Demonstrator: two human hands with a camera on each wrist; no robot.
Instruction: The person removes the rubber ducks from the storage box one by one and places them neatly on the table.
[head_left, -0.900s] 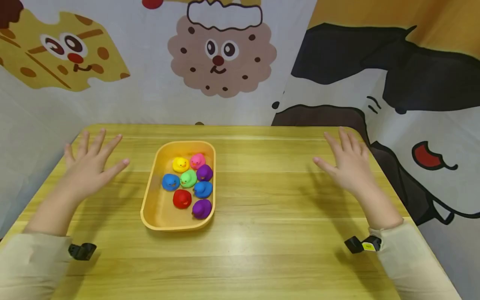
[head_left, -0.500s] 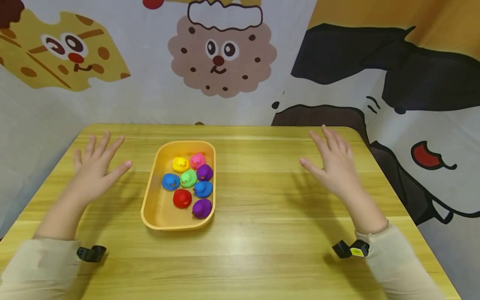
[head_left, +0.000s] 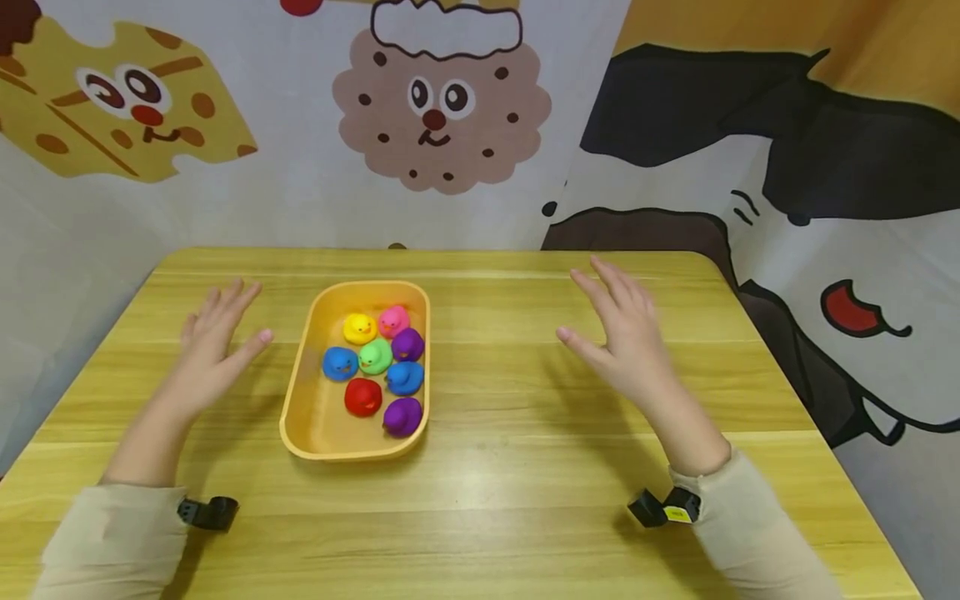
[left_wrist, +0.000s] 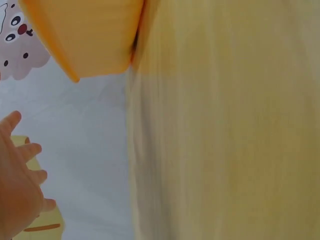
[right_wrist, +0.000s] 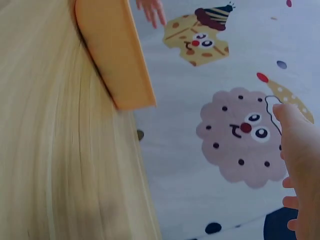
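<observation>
My left hand (head_left: 207, 358) hovers over the table to the left of an orange-yellow tray (head_left: 292, 400), fingers spread and holding nothing. To the tray's right, farther away, my right hand (head_left: 626, 337) is raised with fingers extended and nothing in it. Inside the tray are several small toy ducks: a yellow duck (head_left: 360, 328), a pink duck (head_left: 393, 321), a green duck (head_left: 375, 357), a red duck (head_left: 363, 397), two blue and two purple ones. Both wrist views show the tray's outer wall (right_wrist: 112, 55) apart from the hands.
A wood-grain table (head_left: 495, 467) carries the tray left of its middle. Behind it hangs a cloth backdrop (head_left: 300, 208) printed with cartoon food. Black wrist cameras sit at the left cuff (head_left: 112, 525) and right cuff (head_left: 738, 500).
Both hands have moved inward: the left one a little to the right, the right one clearly to the left. The tray and ducks stay where they were.
</observation>
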